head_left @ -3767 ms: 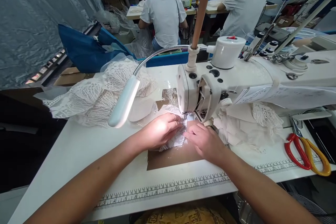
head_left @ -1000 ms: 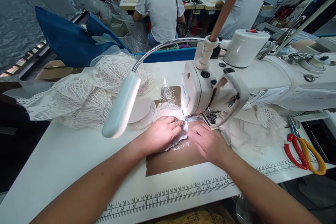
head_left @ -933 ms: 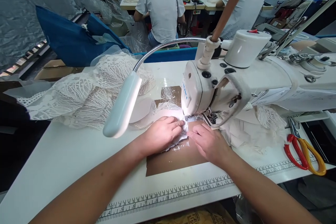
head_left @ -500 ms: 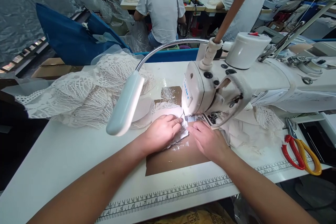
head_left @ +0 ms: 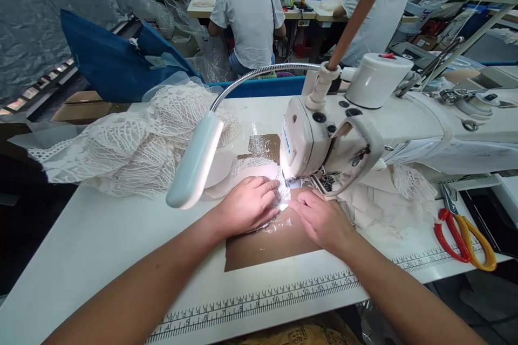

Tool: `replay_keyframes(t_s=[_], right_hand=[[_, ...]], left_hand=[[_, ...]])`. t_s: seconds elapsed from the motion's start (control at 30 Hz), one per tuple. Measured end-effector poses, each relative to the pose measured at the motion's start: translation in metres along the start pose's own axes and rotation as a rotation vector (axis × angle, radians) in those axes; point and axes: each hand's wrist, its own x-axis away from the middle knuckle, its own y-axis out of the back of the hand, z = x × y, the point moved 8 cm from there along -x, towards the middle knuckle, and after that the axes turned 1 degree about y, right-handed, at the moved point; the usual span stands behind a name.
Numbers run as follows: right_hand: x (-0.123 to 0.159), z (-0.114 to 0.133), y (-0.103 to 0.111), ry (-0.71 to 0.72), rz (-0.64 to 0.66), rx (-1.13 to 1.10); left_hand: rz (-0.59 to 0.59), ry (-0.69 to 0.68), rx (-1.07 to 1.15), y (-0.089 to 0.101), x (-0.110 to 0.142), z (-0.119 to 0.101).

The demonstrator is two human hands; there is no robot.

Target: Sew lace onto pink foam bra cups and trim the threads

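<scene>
The white lace piece (head_left: pixel 270 171) lies under the head of the sewing machine (head_left: pixel 301 135), its near end lit just in front of the needle area and resting on the brown patch (head_left: pixel 275 250) of the table (head_left: pixel 121 226). The left hand (head_left: pixel 251 202) lies palm down on it, fingers together and slightly bent; whether the thumb pinches the edge is hidden. The right hand (head_left: pixel 324 215) is loosely curled, its index fingertip at the lace's right edge; I cannot tell whether it grips or only guides.

The step in hand seems to be guiding this edge through for stitching, though the needle and presser foot are too small to judge. The next move calls for keeping the edge flat and aligned, turning the lace gently with the left hand, with fingertips clear of the needle.

Outward, a lamp (head_left: pixel 195 161) hangs above the left side, a lace heap (head_left: pixel 149 135) lies behind it, and scissors (head_left: pixel 461 233) rest far right.
</scene>
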Motion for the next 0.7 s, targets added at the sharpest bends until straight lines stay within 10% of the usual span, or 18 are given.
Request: replay_keyframes(t_s=[0.7], right_hand=[[0.006,-0.037,0.020,-0.306,-0.043,0.315]], left_hand=[[-0.058,0.238,0.005,0.006,0.005,0.023]])
